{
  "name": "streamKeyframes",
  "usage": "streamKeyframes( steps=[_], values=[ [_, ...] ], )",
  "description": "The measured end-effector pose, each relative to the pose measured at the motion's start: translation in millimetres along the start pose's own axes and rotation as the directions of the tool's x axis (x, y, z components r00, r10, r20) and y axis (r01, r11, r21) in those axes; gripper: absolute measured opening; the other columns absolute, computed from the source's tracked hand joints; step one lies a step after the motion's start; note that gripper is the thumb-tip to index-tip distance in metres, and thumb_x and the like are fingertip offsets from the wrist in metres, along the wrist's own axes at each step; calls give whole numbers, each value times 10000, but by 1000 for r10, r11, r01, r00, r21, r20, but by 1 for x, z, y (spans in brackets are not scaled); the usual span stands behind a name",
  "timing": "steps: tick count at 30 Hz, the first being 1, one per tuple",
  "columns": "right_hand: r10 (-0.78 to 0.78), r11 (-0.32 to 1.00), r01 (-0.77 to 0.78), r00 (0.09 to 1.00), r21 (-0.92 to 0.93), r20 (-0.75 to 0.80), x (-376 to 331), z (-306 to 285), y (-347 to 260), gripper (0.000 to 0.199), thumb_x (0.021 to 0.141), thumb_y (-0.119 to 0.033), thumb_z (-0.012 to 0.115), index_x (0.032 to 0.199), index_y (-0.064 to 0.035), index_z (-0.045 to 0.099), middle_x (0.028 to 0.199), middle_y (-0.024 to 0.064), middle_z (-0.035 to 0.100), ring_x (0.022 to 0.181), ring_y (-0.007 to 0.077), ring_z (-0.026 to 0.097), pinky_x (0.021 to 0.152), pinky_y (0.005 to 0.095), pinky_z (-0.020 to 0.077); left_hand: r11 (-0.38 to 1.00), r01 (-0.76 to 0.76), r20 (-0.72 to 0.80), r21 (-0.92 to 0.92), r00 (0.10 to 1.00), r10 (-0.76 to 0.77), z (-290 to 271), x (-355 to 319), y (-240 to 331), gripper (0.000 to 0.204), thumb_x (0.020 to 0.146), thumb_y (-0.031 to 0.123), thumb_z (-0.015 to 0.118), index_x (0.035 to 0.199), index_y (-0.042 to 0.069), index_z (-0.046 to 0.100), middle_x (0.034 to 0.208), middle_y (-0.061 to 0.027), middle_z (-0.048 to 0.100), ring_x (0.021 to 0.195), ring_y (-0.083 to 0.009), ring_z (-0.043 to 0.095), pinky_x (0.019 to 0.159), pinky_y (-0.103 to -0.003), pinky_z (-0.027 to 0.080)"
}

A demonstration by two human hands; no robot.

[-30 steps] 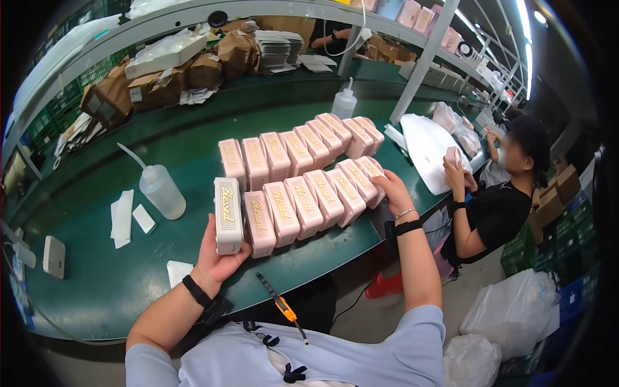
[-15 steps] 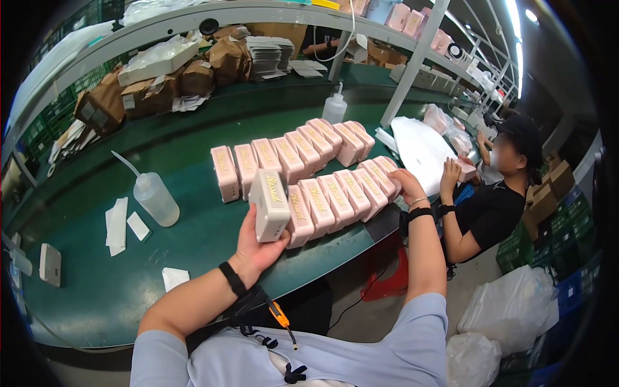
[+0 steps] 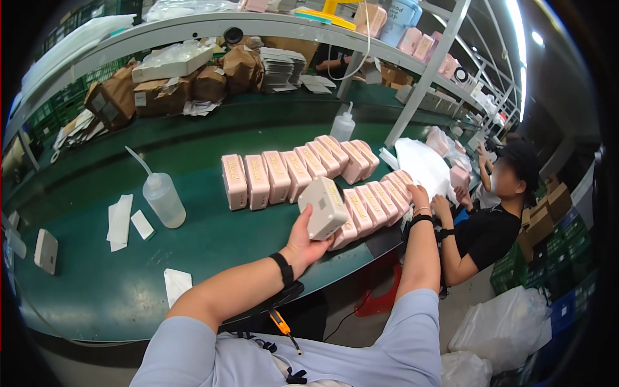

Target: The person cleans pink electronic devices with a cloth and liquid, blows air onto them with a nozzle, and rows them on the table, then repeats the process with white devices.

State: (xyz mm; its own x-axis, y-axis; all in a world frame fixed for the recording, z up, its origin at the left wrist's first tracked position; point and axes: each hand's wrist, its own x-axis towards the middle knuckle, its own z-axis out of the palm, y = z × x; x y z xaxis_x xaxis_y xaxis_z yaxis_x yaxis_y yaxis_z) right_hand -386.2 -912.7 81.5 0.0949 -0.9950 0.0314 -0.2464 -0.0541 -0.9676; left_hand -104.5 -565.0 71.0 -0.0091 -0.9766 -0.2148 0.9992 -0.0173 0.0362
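While my left hand (image 3: 304, 242) holds one pale pink box (image 3: 324, 208) lifted off the desk (image 3: 213, 258), fingers wrapped under its near end and thumb on its side, the box sits tilted just above the near row of boxes (image 3: 374, 203); my right hand (image 3: 418, 197) lies on the far-right end of that same row, fingers bent over the last boxes, though I cannot tell whether it grips one or only steadies them. Beyond my left hand, a far row of boxes (image 3: 296, 169) stands packed side by side; as I judge it, most of the boxes are already lined up and only the one in hand is out of place, so the work looks well along, with this box yet to be set down or checked. Off to the left of my left hand stand a squeeze bottle (image 3: 163, 200) and some white paper slips (image 3: 120, 220). The box's underside is hidden by my palm; the right fingertips are covered by the row; the co-worker (image 3: 496, 213) past my right hand is partly cut off, and what that person handles is too small to make out.
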Motion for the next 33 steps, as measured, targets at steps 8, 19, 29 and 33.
streamKeyframes(
  steps=[8,19,29,33],
  values=[
    [-313,775,3,870,-632,-381,-13,48,-47,642,758,-345,749,1217,71,581,1298,281,554,1171,345,573,997,397,447,984,5,17,181,1000,-8,4,-39,47,484,921,444,639,1323,192,544,1234,-35,636,1128,-220,584,945,-384,450],
    [-23,646,213,965,-733,261,4,154,-141,876,683,-501,788,1310,66,557,1316,261,589,1192,360,605,1000,403,479,700,-598,154,390,792,591,3,-135,174,560,948,402,599,1389,78,479,1321,-90,601,1208,-282,585,1025,-448,479],
    [184,662,204,889,-721,420,19,173,-141,913,650,-539,799,1322,37,574,1285,205,626,1138,322,634,955,385,499,787,-393,-36,476,885,465,-12,-98,176,577,930,357,639,1396,68,461,1319,-111,596,1200,-279,588,1024,-442,481],
    [263,620,125,897,-774,356,33,164,-138,774,693,-536,793,1244,-19,624,1133,88,660,977,198,619,786,332,526,845,-319,30,429,940,340,-9,-92,177,586,929,357,640,1397,55,456,1322,-124,592,1200,-285,588,1024,-450,480]
  ],
)
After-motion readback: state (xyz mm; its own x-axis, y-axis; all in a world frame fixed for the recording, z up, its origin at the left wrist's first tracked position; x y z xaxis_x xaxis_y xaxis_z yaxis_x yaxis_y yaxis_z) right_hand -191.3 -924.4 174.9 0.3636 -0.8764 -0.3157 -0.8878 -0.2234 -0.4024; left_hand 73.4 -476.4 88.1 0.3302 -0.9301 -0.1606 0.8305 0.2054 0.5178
